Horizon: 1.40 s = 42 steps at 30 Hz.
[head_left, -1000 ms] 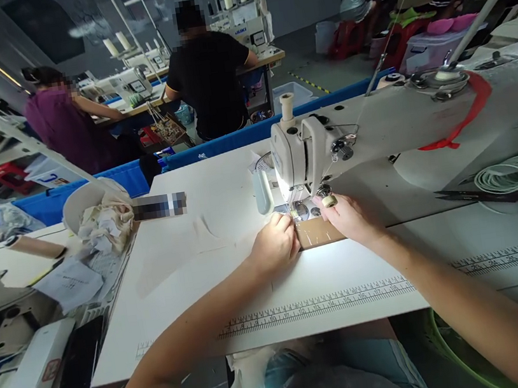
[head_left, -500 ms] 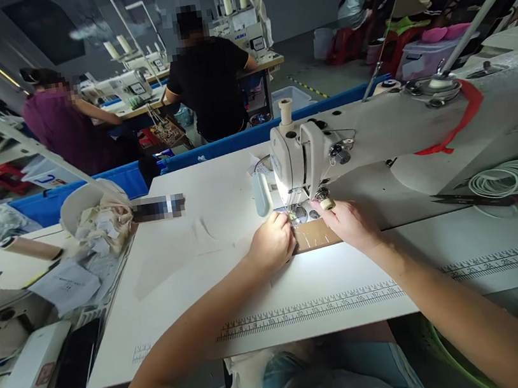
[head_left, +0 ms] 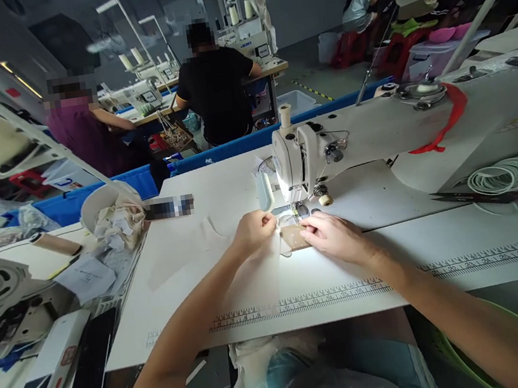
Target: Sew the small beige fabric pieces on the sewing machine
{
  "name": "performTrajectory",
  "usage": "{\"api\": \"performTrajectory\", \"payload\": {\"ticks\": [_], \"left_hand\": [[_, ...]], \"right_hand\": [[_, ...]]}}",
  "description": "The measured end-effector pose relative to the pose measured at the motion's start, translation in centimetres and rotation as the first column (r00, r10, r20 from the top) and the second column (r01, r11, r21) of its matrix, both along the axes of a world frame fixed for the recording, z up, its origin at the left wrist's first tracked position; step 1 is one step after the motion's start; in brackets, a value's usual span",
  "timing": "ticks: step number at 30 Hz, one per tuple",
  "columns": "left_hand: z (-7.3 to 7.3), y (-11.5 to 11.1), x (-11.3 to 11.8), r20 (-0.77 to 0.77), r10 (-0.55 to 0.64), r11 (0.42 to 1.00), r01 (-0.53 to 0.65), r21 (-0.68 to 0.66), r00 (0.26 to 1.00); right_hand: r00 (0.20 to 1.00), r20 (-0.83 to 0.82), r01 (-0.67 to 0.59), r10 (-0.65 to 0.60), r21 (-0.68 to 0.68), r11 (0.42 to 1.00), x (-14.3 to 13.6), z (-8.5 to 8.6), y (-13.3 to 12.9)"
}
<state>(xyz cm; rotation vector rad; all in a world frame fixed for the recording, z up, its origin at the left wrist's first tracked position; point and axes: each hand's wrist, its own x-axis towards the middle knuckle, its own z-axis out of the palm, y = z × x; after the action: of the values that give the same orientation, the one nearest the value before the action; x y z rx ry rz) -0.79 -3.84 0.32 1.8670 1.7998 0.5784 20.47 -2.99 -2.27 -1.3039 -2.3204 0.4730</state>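
A sewing machine (head_left: 290, 157) stands in front of me, its lamp lighting the needle area. Thin, whitish, see-through fabric (head_left: 287, 246) lies under the presser foot, partly over the brown plate (head_left: 298, 238). My left hand (head_left: 253, 230) is closed, pinching the fabric just left of the foot. To the right of the needle, my right hand (head_left: 337, 236) has thumb and fingers drawn together at the fabric's other side. The fabric blends with the white tabletop (head_left: 347, 271), so its full outline is hard to make out.
A printed ruler (head_left: 312, 300) runs along the table's front. At right lie scissors (head_left: 476, 195) and a coil of pale cord (head_left: 502, 174). A cloth-filled container (head_left: 118, 220) and a thread cone (head_left: 55, 244) stand left. Two people sit working beyond the blue divider (head_left: 228, 147).
Whitish fabric now shows over the brown plate between my hands. My left hand has shifted left, and my right hand has drawn back from beside the foot, fingers now together. The view has turned slightly.
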Motion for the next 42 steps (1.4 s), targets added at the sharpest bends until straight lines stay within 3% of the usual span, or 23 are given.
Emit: {"api": "performTrajectory", "payload": {"ticks": [3, 6, 9, 13, 15, 18, 21, 24, 27, 30, 34, 36, 38, 40, 42], "left_hand": [[1.0, -1.7, -0.4, 0.273, -0.013, 0.996, 0.036, -0.079, 0.962], [1.8, -3.9, -0.4, 0.383, -0.034, 0.995, 0.069, -0.076, 0.923], [2.1, -5.8, -0.6, 0.423, -0.026, 0.997, 0.053, -0.054, 0.906], [1.7, -7.5, -2.1, 0.567, 0.144, 0.990, -0.114, -0.088, 0.811], [1.2, -8.2, -3.3, 0.586, 0.194, 0.981, -0.142, -0.135, 0.787], [0.6, -8.9, -4.8, 0.386, 0.134, 0.989, -0.098, -0.112, 0.913], [0.0, -9.2, -6.0, -0.023, 0.091, 0.995, -0.092, -0.035, 0.996], [-0.2, -8.8, -7.0, -0.325, 0.099, 0.995, -0.101, 0.010, 0.940], [-0.1, -7.9, -7.9, -0.467, 0.115, 0.990, -0.063, 0.125, 0.877], [-0.2, -6.9, -8.2, -0.536, 0.098, 0.982, 0.005, 0.187, 0.838], [-1.6, -5.7, -7.8, -0.608, 0.072, 0.985, 0.038, 0.167, 0.791], [-2.3, -5.2, -7.9, -0.573, 0.128, 0.974, 0.005, 0.225, 0.809], [-2.2, -4.9, -8.7, -0.417, 0.224, 0.941, -0.084, 0.328, 0.881], [-1.2, -5.0, -10.2, -0.132, 0.334, 0.865, -0.248, 0.436, 0.933], [0.7, -5.8, -11.5, 0.169, 0.396, 0.761, -0.426, 0.489, 0.902]], "right_hand": [[0.998, 0.007, 0.055, -0.055, -0.014, 0.998, -1.6, 0.4, -0.8], [0.993, -0.061, 0.095, -0.097, -0.033, 0.995, -3.4, 0.4, -0.9], [0.973, -0.232, -0.005, 0.000, -0.020, 1.000, -4.3, 0.1, -0.8], [0.909, -0.382, -0.183, 0.165, -0.011, 0.983, -3.6, 0.3, -1.4], [0.890, -0.409, -0.241, 0.201, -0.047, 0.969, -2.7, 0.3, -1.7], [0.916, -0.321, -0.245, 0.239, 0.023, 0.969, -1.7, 0.0, -1.9], [0.972, -0.055, -0.213, 0.229, 0.216, 0.953, -1.5, -0.6, -1.7], [0.974, 0.204, -0.167, 0.102, 0.333, 0.928, -1.7, -0.9, -1.4], [0.958, 0.287, -0.080, -0.023, 0.344, 0.936, -1.3, -0.8, -1.2], [0.959, 0.270, 0.000, -0.089, 0.314, 0.949, -0.3, -0.9, -0.8], [0.994, 0.101, 0.009, -0.046, 0.343, 0.939, 2.0, -1.4, -0.3], [1.000, 0.010, -0.005, 0.002, 0.372, 0.928, 3.1, -1.6, -0.4], [0.997, -0.033, -0.052, 0.070, 0.381, 0.923, 3.8, -1.7, -0.9], [0.986, -0.011, -0.149, 0.166, 0.381, 0.912, 4.2, -1.6, -1.6], [0.968, 0.068, -0.247, 0.240, 0.394, 0.885, 4.1, -1.4, -2.2]]}}
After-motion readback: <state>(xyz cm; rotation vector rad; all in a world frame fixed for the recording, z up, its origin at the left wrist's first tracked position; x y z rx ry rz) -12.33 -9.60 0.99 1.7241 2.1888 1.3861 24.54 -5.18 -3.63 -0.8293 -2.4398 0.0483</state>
